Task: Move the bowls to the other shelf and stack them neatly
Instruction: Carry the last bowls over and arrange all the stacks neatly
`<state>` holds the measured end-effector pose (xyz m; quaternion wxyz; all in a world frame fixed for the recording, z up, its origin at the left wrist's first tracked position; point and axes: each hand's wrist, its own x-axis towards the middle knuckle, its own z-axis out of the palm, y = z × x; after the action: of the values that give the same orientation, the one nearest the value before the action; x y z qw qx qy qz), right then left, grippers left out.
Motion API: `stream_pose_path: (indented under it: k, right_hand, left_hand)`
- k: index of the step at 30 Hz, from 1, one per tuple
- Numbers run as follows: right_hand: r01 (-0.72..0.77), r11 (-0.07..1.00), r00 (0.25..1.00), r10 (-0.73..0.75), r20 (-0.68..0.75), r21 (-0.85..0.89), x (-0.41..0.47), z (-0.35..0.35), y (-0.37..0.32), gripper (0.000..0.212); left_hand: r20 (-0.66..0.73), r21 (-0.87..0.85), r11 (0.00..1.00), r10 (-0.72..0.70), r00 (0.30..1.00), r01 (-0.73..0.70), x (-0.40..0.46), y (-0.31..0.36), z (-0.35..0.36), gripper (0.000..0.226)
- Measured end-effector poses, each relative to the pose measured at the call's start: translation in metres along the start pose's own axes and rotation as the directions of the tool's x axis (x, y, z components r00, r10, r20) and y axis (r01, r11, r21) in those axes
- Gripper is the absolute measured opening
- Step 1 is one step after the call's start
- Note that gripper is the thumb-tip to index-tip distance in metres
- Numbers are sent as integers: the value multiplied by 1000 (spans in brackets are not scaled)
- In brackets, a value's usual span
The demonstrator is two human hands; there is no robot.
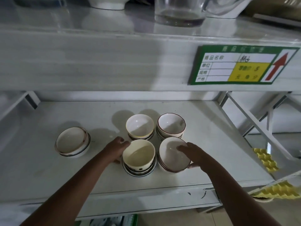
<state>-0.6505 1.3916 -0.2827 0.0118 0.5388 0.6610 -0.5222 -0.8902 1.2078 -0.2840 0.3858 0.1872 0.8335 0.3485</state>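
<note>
Several small stacks of bowls stand on the white lower shelf (203,163). My left hand (116,148) wraps round the left side of the cream bowl (138,152) that tops the front middle stack. My right hand (193,154) grips the tilted brown-rimmed bowl (169,152) on the front right stack, fingers over its rim, thumb under its right side. Behind them stand a yellow-edged bowl stack (140,126) and a brown-rimmed bowl stack (171,124). A further stack of shallow bowls (71,141) sits apart at the left.
The upper shelf carries a glass pitcher (179,12) and a white bowl base (108,4); a green price label (241,66) hangs on its front edge. Yellow foam sheets (265,159) lie at the right beside the shelf bracket (254,118).
</note>
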Motion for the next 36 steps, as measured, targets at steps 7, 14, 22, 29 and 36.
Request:
stream_pose_path:
  k: [7, 14, 22, 29, 36]
  right_hand:
    - [-56, 983, 995, 40, 89, 176, -7, 1, 6, 30]
    - [-50, 984, 993, 31, 115, 168, -7, 2, 6, 36]
    - [-105, 945, 978, 41, 205, 310, -18, 8, 18, 38]
    - [-185, 878, 973, 101, 206, 442, -17, 16, 20, 39]
    - [-161, 883, 978, 83, 190, 440, -18, 22, 19, 42]
  left_hand:
    - [134, -95, 996, 14, 991, -1, -13, -17, 15, 32]
    - [40, -97, 994, 58, 998, -54, -22, -12, 19, 53]
    - [-79, -36, 991, 127, 989, -130, -29, -18, 21, 56]
    - [73, -294, 952, -66, 995, 84, -31, -24, 21, 44]
    - [34, -258, 964, -58, 998, 65, -24, -25, 24, 49]
